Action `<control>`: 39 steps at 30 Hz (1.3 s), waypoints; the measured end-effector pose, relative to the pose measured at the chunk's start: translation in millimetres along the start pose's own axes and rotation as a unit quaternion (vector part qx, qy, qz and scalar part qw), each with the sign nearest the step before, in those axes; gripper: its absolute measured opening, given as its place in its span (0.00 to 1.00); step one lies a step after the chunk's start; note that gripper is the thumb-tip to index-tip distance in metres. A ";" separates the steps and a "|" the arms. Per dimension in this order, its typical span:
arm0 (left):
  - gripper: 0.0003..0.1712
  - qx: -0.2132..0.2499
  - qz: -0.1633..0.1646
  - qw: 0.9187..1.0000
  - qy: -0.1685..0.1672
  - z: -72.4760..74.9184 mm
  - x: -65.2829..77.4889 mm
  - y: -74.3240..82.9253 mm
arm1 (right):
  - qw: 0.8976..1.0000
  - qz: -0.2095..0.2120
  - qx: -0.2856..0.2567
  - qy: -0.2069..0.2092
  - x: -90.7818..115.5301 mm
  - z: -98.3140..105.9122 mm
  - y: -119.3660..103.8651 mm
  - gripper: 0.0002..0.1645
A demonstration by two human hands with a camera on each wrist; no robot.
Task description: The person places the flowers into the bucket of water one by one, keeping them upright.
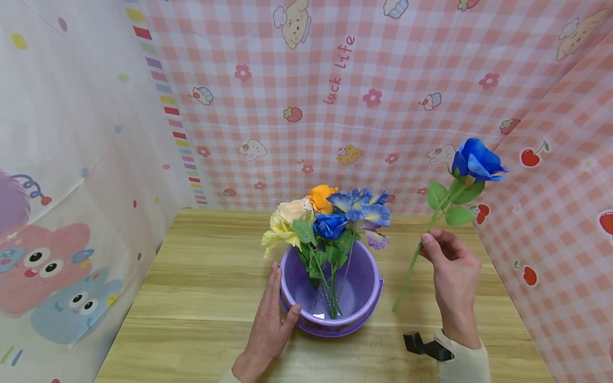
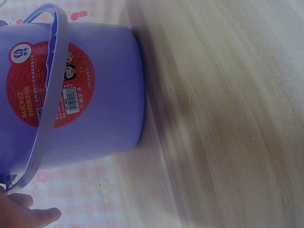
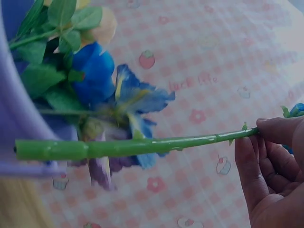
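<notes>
A purple bucket [image 1: 354, 287] stands on the wooden table, holding several artificial flowers: an orange rose [image 1: 322, 198], a cream rose [image 1: 294, 209], a yellow flower [image 1: 279, 232], a blue rose [image 1: 329, 226] and a blue iris [image 1: 359, 204]. My left hand [image 1: 270, 319] rests against the bucket's left side, its fingers fairly straight along the wall. To the right of the bucket, my right hand [image 1: 455, 271] pinches the green stem [image 3: 190, 141] of another blue rose [image 1: 476, 159] between thumb and fingers. That rose is held tilted, bloom up, its stem end pointing down-left.
The bucket's handle [image 2: 53, 85] hangs down across its red label [image 2: 28, 76]. A black strap-like piece [image 1: 426, 347] sits at my right wrist. Behind the wooden table [image 1: 206, 266] hangs a pink checked cloth [image 1: 230, 127]; a white patterned cloth [image 1: 96, 186] hangs at the left.
</notes>
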State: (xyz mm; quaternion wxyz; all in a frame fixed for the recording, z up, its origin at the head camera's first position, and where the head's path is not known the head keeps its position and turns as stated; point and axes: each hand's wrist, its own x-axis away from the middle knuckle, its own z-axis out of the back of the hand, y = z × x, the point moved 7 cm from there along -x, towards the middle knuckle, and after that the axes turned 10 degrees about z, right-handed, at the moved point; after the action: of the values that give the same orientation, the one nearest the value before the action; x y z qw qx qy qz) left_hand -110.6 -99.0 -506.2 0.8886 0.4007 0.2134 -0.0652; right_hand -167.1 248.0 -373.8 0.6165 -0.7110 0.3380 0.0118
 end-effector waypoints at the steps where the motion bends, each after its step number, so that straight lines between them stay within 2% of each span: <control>1: 0.46 0.000 0.001 1.000 -0.001 0.0 0.1 -0.1 | 1.000 0.004 -0.007 -0.001 0.5 -2.7 -1.4 0.10; 11: 0.46 0.000 0.002 1.000 -0.002 0.0 0.4 -0.5 | 0.998 0.016 -0.060 -0.010 6.5 -29.9 -8.0 0.08; 19: 0.46 0.002 0.008 1.000 -0.008 -0.5 0.2 -1.2 | 0.997 0.034 -0.058 -0.046 12.1 -52.6 -9.2 0.04; 23: 0.46 0.003 0.006 1.000 -0.007 -0.3 -0.1 -0.7 | 0.996 0.040 -0.045 -0.067 16.2 -61.4 -6.3 0.06; 27: 0.47 0.004 0.004 1.000 -0.005 -0.1 -0.2 -0.4 | 0.994 0.048 -0.006 -0.094 21.0 -68.8 -1.7 0.07; 31: 0.46 0.005 0.003 1.000 -0.005 0.0 -0.3 -0.1 | 0.990 0.057 0.029 -0.126 28.4 -76.8 4.0 0.06; 39: 0.46 0.003 0.009 1.000 -0.008 -0.4 0.4 -0.6 | 0.980 0.063 0.065 -0.177 44.9 -93.8 17.9 0.03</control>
State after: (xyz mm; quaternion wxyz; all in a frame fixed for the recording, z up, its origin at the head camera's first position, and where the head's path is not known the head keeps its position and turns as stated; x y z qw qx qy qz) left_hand -110.5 -99.1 -507.0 0.8898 0.4044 0.2025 -0.0615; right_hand -178.8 143.9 -386.3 0.7097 -0.6330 0.2678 0.1544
